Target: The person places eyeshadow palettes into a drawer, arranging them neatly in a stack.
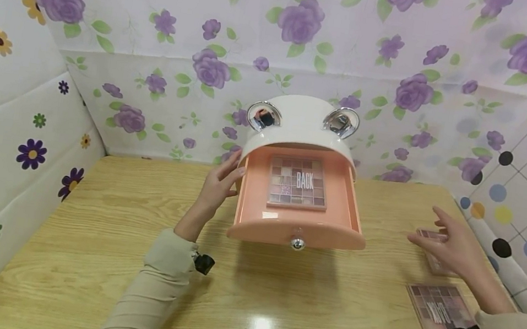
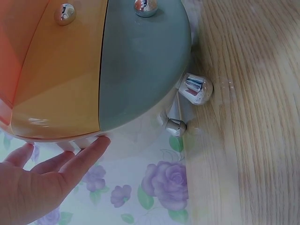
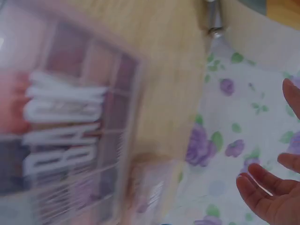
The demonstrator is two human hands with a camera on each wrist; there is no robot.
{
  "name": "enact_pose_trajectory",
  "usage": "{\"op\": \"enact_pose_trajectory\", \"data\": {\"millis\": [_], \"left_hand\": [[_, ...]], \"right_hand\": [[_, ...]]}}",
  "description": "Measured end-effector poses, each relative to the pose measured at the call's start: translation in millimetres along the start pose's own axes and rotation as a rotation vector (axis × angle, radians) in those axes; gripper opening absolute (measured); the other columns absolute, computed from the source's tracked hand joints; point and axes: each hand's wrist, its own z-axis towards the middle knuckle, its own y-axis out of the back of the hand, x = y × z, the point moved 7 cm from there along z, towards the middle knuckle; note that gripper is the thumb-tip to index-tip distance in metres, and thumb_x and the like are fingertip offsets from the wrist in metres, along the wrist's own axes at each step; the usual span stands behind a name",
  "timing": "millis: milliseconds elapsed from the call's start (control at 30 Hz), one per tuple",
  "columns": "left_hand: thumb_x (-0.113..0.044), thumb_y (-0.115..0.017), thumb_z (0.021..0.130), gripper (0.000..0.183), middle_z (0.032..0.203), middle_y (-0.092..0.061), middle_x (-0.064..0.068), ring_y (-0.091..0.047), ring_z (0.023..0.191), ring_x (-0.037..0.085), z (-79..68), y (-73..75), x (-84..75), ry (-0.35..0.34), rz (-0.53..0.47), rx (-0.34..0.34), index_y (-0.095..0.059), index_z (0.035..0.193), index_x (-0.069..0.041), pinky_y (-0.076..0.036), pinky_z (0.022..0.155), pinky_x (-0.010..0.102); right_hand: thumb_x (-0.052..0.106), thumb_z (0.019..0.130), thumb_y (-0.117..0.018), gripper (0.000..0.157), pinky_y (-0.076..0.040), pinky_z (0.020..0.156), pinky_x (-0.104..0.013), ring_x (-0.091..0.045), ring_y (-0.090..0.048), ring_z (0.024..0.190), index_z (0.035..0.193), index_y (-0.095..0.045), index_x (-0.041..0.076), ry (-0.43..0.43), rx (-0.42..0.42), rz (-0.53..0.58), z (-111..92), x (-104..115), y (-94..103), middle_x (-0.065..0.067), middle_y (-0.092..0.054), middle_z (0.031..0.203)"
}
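A white, round-topped drawer box (image 1: 302, 114) with two chrome eye-like rings stands at the back of the table. Its pink top drawer (image 1: 253, 207) is pulled out, and an eyeshadow palette (image 1: 298, 183) lettered BACK lies inside. My left hand (image 1: 215, 186) rests against the box's left side; in the left wrist view its fairly straight fingers (image 2: 89, 154) touch the shell. On the right, my right hand (image 1: 452, 248) hovers with spread fingers, holding nothing. It partly covers a small palette (image 1: 434, 237) on the table. Nearer the front edge lies a larger palette (image 1: 439, 312).
Below the pink drawer, an orange drawer (image 2: 61, 79) and a grey-green drawer (image 2: 140, 61) are closed, with chrome knobs. Chrome feet (image 2: 196, 89) support the box on the wooden table (image 1: 106, 255). Flowered cloth (image 1: 163, 90) walls the back, with patterned panels at both sides.
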Motion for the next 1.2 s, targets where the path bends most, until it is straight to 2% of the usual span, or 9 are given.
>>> {"op": "enact_pose_trajectory", "data": {"millis": [200, 433, 567, 700, 833, 967, 1200], "left_hand": [[-0.024, -0.05, 0.091, 0.055, 0.141, -0.037, 0.014, -0.045, 0.119, 0.03, -0.5, 0.5, 0.6, -0.007, 0.014, 0.004, -0.032, 0.143, -0.016, -0.051, 0.08, 0.042], [-0.027, -0.049, 0.091, 0.056, 0.141, -0.037, 0.013, -0.045, 0.12, 0.03, -1.5, 0.0, -1.4, -0.016, 0.023, 0.022, -0.031, 0.143, -0.017, -0.05, 0.082, 0.047], [-0.024, -0.048, 0.092, 0.055, 0.141, -0.036, 0.013, -0.043, 0.121, 0.03, -1.2, -0.1, -1.0, -0.009, 0.005, 0.027, -0.03, 0.143, -0.017, -0.049, 0.084, 0.048], [-0.021, -0.047, 0.092, 0.055, 0.141, -0.036, 0.016, -0.043, 0.12, 0.032, -8.1, -4.3, -15.0, 0.002, 0.015, 0.027, -0.028, 0.144, -0.011, -0.048, 0.084, 0.049], [-0.018, -0.046, 0.092, 0.056, 0.14, -0.036, 0.018, -0.043, 0.12, 0.034, -13.3, -7.1, -25.2, 0.007, 0.016, 0.028, -0.027, 0.143, -0.007, -0.047, 0.085, 0.05], [-0.018, -0.046, 0.092, 0.056, 0.141, -0.035, 0.018, -0.042, 0.121, 0.034, -13.1, -6.7, -24.4, 0.004, 0.007, 0.028, -0.027, 0.144, -0.007, -0.046, 0.086, 0.052], [-0.019, -0.046, 0.092, 0.056, 0.141, -0.034, 0.017, -0.043, 0.12, 0.034, -13.1, -6.1, -24.0, 0.005, 0.004, 0.024, -0.027, 0.144, -0.009, -0.045, 0.086, 0.053]], "right_hand": [[0.046, 0.078, -0.067, 0.104, -0.038, 0.073, -0.066, -0.058, -0.04, 0.1, 0.139, -0.009, -0.014, -0.093, 0.012, -0.112, -9.5, -31.3, -11.4, -0.047, -0.036, 0.118], [0.051, 0.077, -0.064, 0.106, -0.035, 0.071, -0.067, -0.061, -0.037, 0.095, 0.137, -0.009, -0.017, -0.166, 0.038, -0.167, -24.7, -57.8, -19.8, -0.05, -0.031, 0.114], [0.056, 0.077, -0.062, 0.108, -0.031, 0.073, -0.068, -0.062, -0.032, 0.097, 0.138, -0.008, -0.015, -0.23, 0.092, -0.209, -29.8, -76.0, -23.4, -0.05, -0.03, 0.113], [0.061, 0.073, -0.062, 0.117, -0.035, 0.071, -0.067, -0.064, -0.035, 0.093, 0.14, 0.001, -0.011, -0.272, 0.149, -0.257, -34.9, -92.2, -27.6, -0.053, -0.033, 0.109], [0.061, 0.071, -0.064, 0.121, -0.038, 0.07, -0.066, -0.065, -0.038, 0.092, 0.138, 0.006, -0.012, -0.287, 0.193, -0.259, -38.5, -98.5, -30.4, -0.055, -0.031, 0.109], [0.061, 0.071, -0.064, 0.121, -0.038, 0.071, -0.065, -0.065, -0.038, 0.094, 0.138, 0.004, -0.014, -0.304, 0.203, -0.246, -39.2, -100.1, -30.6, -0.054, -0.03, 0.113], [0.064, 0.071, -0.061, 0.116, -0.04, 0.07, -0.063, -0.063, -0.039, 0.093, 0.128, -0.018, -0.027, -0.331, 0.227, -0.242, -37.0, -103.0, -30.6, -0.054, -0.03, 0.112]]}}
